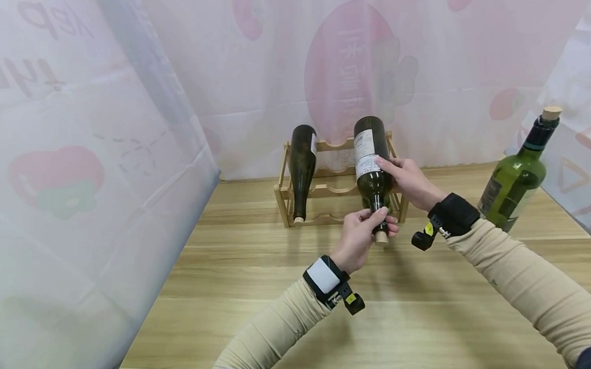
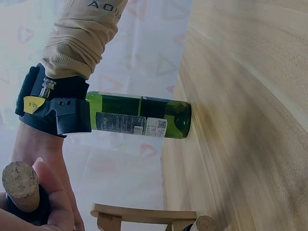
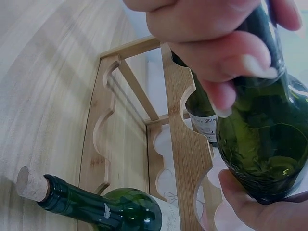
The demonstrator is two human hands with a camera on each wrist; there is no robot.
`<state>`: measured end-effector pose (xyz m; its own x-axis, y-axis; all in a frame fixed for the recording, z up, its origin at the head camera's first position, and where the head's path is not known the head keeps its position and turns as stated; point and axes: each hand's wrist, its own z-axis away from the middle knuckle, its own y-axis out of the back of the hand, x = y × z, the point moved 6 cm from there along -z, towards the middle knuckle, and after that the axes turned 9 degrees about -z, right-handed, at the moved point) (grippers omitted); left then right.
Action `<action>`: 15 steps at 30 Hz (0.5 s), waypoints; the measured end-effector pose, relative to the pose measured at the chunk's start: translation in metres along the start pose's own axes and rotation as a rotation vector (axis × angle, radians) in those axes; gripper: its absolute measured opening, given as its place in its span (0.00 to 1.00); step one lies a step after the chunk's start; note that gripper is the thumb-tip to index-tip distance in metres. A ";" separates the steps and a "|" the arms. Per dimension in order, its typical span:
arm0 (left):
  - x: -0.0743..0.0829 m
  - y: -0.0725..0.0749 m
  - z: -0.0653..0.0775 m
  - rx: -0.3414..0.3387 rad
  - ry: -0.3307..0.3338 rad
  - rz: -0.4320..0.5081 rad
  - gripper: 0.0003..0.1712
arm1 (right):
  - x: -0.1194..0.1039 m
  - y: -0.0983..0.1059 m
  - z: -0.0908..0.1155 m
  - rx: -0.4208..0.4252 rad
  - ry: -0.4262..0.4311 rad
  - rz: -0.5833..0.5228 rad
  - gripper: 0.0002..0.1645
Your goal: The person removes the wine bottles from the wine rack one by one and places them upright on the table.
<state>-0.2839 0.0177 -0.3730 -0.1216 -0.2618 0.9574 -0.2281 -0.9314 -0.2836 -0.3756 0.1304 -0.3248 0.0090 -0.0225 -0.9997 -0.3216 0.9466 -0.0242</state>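
Observation:
My left hand (image 1: pixel 355 236) grips the neck of a dark green wine bottle (image 1: pixel 379 141), just behind its cork (image 1: pixel 381 237). Around the body of this bottle, near the shoulder, my right hand (image 1: pixel 412 181) holds on, thumb over the white label. The bottle lies with its neck toward me, over the right side of a small wooden wine rack (image 1: pixel 332 190). In the right wrist view its shoulder (image 3: pixel 262 139) appears above the rack's upper scalloped bar; whether it touches the rack cannot be told.
Another dark bottle (image 1: pixel 301 157) lies in the rack's upper left slot, neck forward. Below the held one, a corked green bottle (image 3: pixel 130 207) lies in the lower tier. A green bottle with a cork (image 1: pixel 520 171) stands upright on the wooden table (image 1: pixel 231 295) at right. Printed curtains surround the table.

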 end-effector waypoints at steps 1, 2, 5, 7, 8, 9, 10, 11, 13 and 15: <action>0.000 -0.001 0.000 -0.001 -0.001 -0.003 0.13 | 0.000 0.001 0.001 0.004 0.002 -0.001 0.43; -0.001 -0.002 0.000 -0.003 -0.001 -0.005 0.13 | 0.000 0.002 0.002 0.007 0.003 -0.002 0.43; -0.002 -0.004 0.000 -0.008 0.000 -0.007 0.13 | 0.000 0.004 0.004 0.011 0.005 -0.007 0.43; -0.003 -0.006 0.000 -0.013 -0.003 -0.008 0.14 | 0.000 0.005 0.006 0.012 0.005 -0.009 0.43; -0.003 -0.007 0.000 -0.016 -0.006 -0.009 0.15 | 0.000 0.006 0.007 0.010 0.006 -0.011 0.43; -0.003 -0.008 0.000 -0.020 -0.010 -0.010 0.16 | -0.001 0.007 0.008 0.008 0.007 -0.013 0.43; -0.003 -0.008 0.000 -0.023 -0.013 -0.011 0.17 | -0.001 0.008 0.008 0.010 0.009 -0.011 0.43; -0.002 -0.009 0.000 -0.025 -0.015 -0.013 0.17 | -0.001 0.008 0.009 0.009 0.012 -0.007 0.42; -0.002 -0.010 0.000 -0.028 -0.018 -0.018 0.17 | -0.002 0.010 0.010 0.006 0.014 -0.001 0.42; -0.002 -0.011 0.000 -0.030 -0.018 -0.024 0.16 | -0.003 0.011 0.011 0.004 0.015 0.008 0.43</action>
<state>-0.2812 0.0287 -0.3720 -0.0979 -0.2439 0.9649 -0.2597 -0.9297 -0.2613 -0.3687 0.1442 -0.3222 -0.0075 -0.0199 -0.9998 -0.3177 0.9480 -0.0165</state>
